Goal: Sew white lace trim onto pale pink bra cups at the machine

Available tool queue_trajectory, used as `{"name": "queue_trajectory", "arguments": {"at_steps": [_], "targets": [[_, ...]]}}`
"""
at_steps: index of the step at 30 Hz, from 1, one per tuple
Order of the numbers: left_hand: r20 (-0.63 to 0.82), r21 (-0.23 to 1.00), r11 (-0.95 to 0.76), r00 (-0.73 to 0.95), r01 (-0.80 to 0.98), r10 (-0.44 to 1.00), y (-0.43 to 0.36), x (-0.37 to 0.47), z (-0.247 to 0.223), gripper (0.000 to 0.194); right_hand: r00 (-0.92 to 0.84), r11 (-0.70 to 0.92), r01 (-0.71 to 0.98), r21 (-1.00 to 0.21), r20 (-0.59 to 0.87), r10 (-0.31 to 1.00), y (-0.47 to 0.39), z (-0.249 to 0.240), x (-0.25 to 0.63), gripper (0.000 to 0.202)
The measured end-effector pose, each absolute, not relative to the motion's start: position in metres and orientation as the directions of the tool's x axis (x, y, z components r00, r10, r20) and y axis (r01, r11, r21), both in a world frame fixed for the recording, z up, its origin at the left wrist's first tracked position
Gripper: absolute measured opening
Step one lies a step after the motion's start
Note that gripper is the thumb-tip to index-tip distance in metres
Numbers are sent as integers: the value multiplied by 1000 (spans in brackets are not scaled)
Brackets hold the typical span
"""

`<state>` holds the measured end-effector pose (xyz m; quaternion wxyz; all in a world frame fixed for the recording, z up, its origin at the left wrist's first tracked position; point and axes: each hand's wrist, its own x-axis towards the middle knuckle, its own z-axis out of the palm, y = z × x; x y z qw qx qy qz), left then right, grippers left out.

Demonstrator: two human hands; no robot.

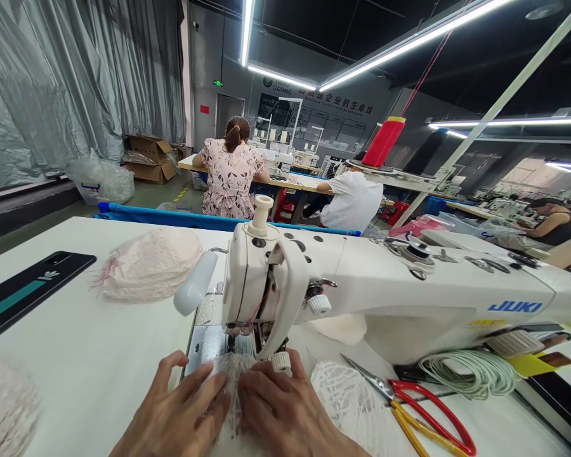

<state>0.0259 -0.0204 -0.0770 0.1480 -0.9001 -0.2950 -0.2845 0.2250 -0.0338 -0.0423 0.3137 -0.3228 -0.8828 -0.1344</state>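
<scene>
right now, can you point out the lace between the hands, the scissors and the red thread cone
Lace fabric (235,373), head view: middle of its exposed strip.
Scissors (390,388), head view: metal at the pivot.
Red thread cone (384,143), head view: middle of the wound thread.

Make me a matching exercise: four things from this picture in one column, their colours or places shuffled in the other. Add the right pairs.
Things:
1. Phone
2. Scissors
3. Cord
4. Hands

Colours and places:
A. Pale green, in a coil
B. On the pale fabric, in front of the sewing machine
C. Dark and teal, at the left of the picture
D. Partly red, partly yellow

Right pairs: 1-C, 2-D, 3-A, 4-B
</scene>
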Motion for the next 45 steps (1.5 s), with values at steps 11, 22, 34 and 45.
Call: {"name": "queue_trajectory", "arguments": {"at_steps": [11,22,34,45], "targets": [[643,-120,-781,647,613,409,-7,25,-68,32,-630,686,727,34,431,646,-27,-41,232,15],[646,-95,-776,632,623,428,3,26,-67,30,-641,690,723,-13,357,679,-23,-35,237,29],[536,181,-862,687,473,490,-31,16,-55,10,-757,833,551,-54,388,526,-47,-28,230,25],[596,271,-851,616,449,515,-30,18,-49,28,-709,796,600,-81,406,576,-50,-30,228,26]]}}
